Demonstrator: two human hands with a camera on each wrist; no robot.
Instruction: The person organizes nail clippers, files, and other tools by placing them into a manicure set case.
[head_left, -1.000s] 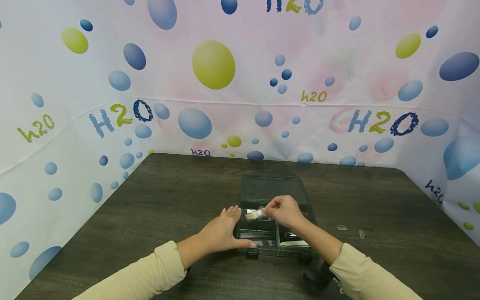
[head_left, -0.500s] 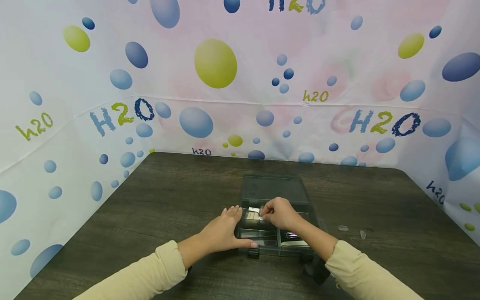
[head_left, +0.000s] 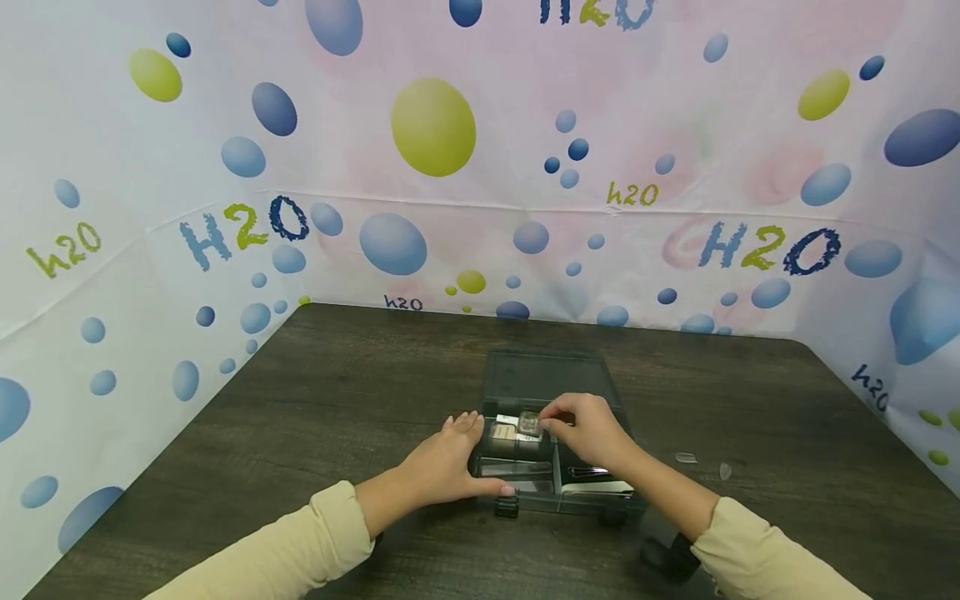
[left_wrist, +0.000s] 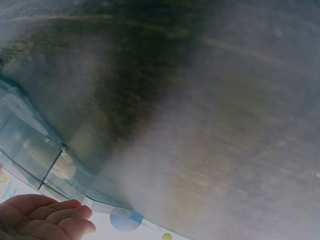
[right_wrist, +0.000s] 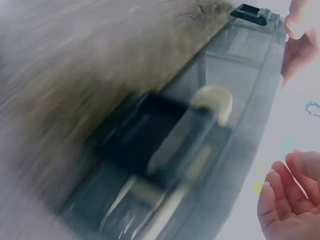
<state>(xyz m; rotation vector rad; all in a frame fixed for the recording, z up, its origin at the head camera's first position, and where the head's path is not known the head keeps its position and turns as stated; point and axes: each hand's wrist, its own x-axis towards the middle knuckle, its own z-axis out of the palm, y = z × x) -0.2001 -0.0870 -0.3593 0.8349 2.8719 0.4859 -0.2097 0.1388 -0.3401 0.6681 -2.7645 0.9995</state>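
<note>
An open smoky plastic organiser box lies on the dark wooden table, its lid laid back flat. My left hand rests with straight fingers against the box's left wall, thumb along the front edge near a black latch. My right hand hovers over the back compartments, loosely curled and holding nothing. Its fingertips are just right of a small clear piece and a beige item. The right wrist view shows blurred compartments and relaxed, bare fingers. The left wrist view shows the box wall and fingertips.
Two small clear pieces lie on the table right of the box. Bubble-printed backdrop sheets wall the table on the left, back and right. Bare wood stretches left of and behind the box.
My right hand lowered the whitish item it held into a back compartment, let go and drew slightly to the right. The left hand stayed against the box.
</note>
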